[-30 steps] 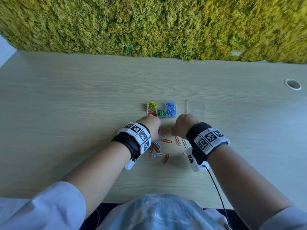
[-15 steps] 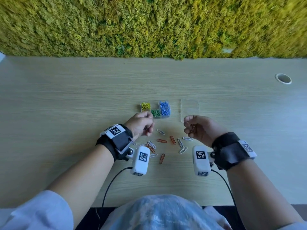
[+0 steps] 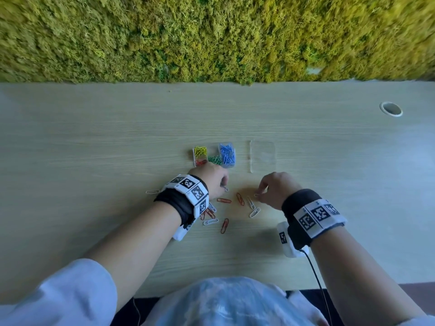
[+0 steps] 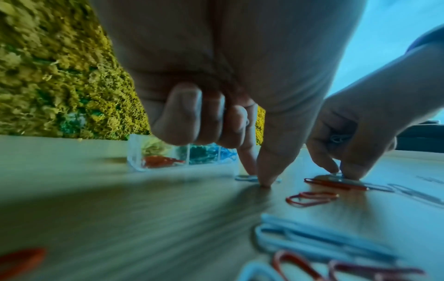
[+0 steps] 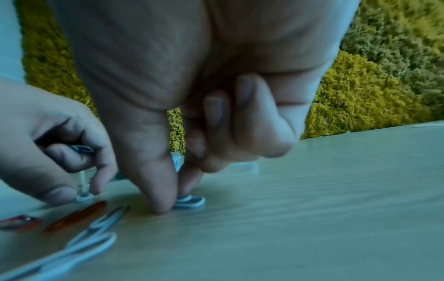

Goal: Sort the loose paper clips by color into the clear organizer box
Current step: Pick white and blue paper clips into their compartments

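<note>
The right hand (image 5: 192, 91) pinched a white paper clip (image 5: 190, 202) flat against the worktop (image 3: 94, 149) between thumb and forefinger, its other fingers curled into the palm. In the left wrist view more white clips (image 4: 337, 137) showed tucked inside that curled palm. The left hand (image 4: 228, 66) pinched a second white clip (image 4: 245, 178) on the worktop the same way, thumb tip and forefinger tip down on it, and the right wrist view showed pale clips (image 5: 80, 148) held under its curled fingers too.

Between the two hands, at the centre of the head view, lay the loose clips: an orange clip (image 3: 223, 200), another orange clip (image 3: 239, 199), two white ones (image 3: 253, 208) just lower right of those, and an orange clip (image 3: 224, 225) lower still beside a white clip (image 3: 210, 222). One white clip (image 3: 152, 191) lay alone left of the left wristband.

The clear organizer box (image 3: 214, 155) stood just above the left hand, holding yellow clips (image 3: 200, 151) at upper left, red clips (image 3: 200, 162) below them, green clips (image 3: 214, 159) in the middle and blue clips (image 3: 227, 155) at right. Its clear lid (image 3: 263, 159) lay flat to the right of it, apart. A moss wall (image 3: 211, 36) filled the top of the frame, and a cable grommet (image 3: 391, 109) sat at the upper right.
</note>
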